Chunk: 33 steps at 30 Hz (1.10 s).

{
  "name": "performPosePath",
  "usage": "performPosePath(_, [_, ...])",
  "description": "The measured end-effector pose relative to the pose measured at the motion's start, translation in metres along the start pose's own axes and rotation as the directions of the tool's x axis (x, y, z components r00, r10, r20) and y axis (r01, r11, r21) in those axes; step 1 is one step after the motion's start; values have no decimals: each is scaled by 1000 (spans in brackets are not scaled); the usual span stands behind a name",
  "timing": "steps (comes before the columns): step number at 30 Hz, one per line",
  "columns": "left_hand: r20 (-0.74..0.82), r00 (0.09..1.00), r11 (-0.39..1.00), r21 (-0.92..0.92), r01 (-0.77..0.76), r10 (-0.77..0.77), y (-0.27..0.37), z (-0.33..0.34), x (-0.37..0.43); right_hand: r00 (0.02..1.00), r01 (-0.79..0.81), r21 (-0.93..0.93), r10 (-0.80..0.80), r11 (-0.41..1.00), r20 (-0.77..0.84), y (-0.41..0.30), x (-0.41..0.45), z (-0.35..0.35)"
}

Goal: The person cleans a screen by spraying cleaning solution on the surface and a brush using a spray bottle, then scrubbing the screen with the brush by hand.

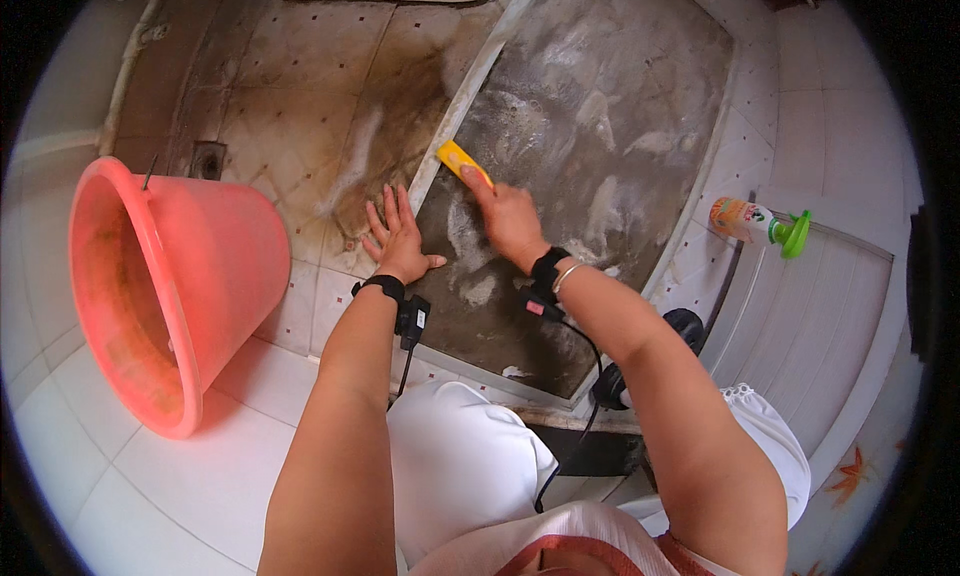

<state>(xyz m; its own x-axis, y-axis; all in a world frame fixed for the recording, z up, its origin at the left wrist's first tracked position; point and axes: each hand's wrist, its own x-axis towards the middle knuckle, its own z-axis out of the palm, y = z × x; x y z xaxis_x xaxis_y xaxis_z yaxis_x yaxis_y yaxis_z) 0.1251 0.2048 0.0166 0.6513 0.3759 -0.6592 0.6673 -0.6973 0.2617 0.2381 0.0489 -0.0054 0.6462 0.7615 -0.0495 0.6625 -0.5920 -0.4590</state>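
A wet, grey-brown framed panel (559, 182), streaked with whitish suds, lies flat on the tiled floor before me. In my right hand (514, 220) is a yellow cleaning brush (463, 161), its tip at the pale frame rail (469, 103) on the panel's left side. The underside of the brush is hidden. My left hand (401, 238) is spread palm down over the lower part of that same rail, fingers toward the floor tiles and thumb over the panel. It holds nothing.
A pink plastic bucket (240, 253) lies tipped on its side at left, near a floor drain (208, 160). Brown grime stains the tiles (300, 126). At right, a spray bottle (741, 220) with a green trigger head lies beside a white louvered door (810, 298). Black cables (589, 426) run from my wristbands.
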Motion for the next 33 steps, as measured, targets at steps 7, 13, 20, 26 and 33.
performPosePath(7, [7, 1000, 998, -54, -12, 12, 23, -1, 0, 903, -363, -54, 337, 930, -267, 94, 107, -50])
performPosePath(13, [15, 998, 998, -31, 56, -56, 7, -5, -2, 998, -52, -51, 54, 997, 31, 31, 20, -14])
performPosePath(20, [-25, 997, 995, -65, -70, 69, 23, 2, 3, 882, -422, 27, 417, 906, -217, 85, 113, -61])
performPosePath(26, [8, 1000, 999, -42, 18, -18, 3, -6, -2, 993, -46, -9, 46, 999, 105, 5, -25, -3])
performPosePath(33, [7, 1000, 997, -71, -5, 5, 23, -6, 0, 965, -223, -171, 193, 960, -175, 112, 70, -88])
